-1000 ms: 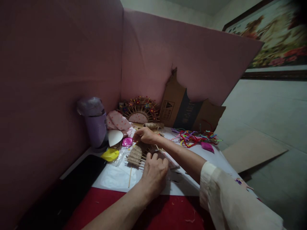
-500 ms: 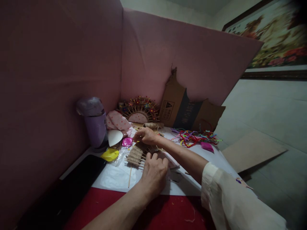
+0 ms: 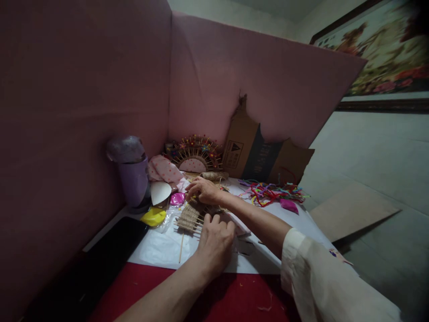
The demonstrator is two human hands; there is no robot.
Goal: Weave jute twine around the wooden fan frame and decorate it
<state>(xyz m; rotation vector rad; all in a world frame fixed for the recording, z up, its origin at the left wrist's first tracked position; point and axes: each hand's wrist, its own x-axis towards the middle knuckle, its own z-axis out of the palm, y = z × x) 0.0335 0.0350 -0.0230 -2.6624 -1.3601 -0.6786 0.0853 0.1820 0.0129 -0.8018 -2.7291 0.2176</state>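
Observation:
A small woven piece of twine on thin wooden sticks (image 3: 189,217) lies on white paper (image 3: 161,248). My left hand (image 3: 216,243) rests curled on its near right side and holds it down. My right hand (image 3: 204,190) reaches across to the far edge of the piece, fingertips pinched together there, apparently on the twine, though the light is too dim to be sure. A loose stick (image 3: 181,247) lies on the paper just left of my left hand.
A purple lidded bottle (image 3: 132,172), a white card cone (image 3: 160,192), yellow (image 3: 153,217) and pink (image 3: 177,198) lumps sit at the left. A finished stick fan (image 3: 196,154), torn cardboard (image 3: 261,156), coloured cords (image 3: 271,192) and a twine spool (image 3: 214,175) stand behind. Pink partition walls (image 3: 83,89) enclose the table.
My right hand's fingers have shifted slightly at the far edge of the woven piece. My left hand has stayed in place.

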